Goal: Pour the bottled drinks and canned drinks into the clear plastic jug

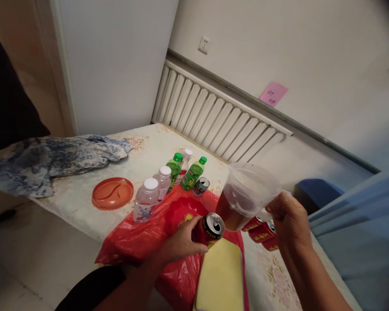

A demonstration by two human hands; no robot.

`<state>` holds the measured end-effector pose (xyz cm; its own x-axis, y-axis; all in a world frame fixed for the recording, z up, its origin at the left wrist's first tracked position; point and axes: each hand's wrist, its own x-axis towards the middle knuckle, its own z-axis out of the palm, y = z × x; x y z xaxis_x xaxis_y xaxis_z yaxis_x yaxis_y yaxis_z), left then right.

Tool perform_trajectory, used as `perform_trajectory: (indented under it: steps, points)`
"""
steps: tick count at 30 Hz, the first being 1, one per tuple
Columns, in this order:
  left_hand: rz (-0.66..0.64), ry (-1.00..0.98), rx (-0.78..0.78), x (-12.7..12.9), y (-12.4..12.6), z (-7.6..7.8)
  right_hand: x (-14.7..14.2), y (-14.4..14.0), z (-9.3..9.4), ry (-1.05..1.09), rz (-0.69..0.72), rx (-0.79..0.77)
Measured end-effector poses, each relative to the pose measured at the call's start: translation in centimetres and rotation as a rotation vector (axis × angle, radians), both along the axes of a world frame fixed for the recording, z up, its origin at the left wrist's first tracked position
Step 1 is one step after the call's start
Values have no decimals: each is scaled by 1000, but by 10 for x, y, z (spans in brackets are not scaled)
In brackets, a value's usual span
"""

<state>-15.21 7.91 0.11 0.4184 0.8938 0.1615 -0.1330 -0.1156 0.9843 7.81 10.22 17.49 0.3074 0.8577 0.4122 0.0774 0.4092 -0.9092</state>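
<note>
Red can [210,231] in left hand [181,244], pitcher [244,196] touching, bottles [164,181] behind

Orange plate [112,193] on the floral tabletop [81,207], with a crumpled blue-and-white cloth [52,160] behind it at the far edge. Two clear white-capped bottles [152,196] stand just beside two green bottles [184,170], a small can [201,186] lying next to them; red plastic bag [139,239] spread under a yellow board [220,276]. Radiator [214,116] along the wall, pink sticky note [273,93] and socket [203,45] above it.

Can [210,229] left of jug [243,196] — bottles [164,183] behind
</note>
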Motion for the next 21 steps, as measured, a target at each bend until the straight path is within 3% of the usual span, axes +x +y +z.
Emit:
perform_trajectory:
  steps: [4, 10, 21]
  points:
    - [129, -31, -39, 2, 6, -4, 13, -5, 9, -64, 17, -37]
    - [221, -82, -48, 3, 15, -2, 38, -12, 11, -200, 41, -120]
    - [259, -39, -23, 5, 21, 0, 55, -31, 9, -387, 128, -348]
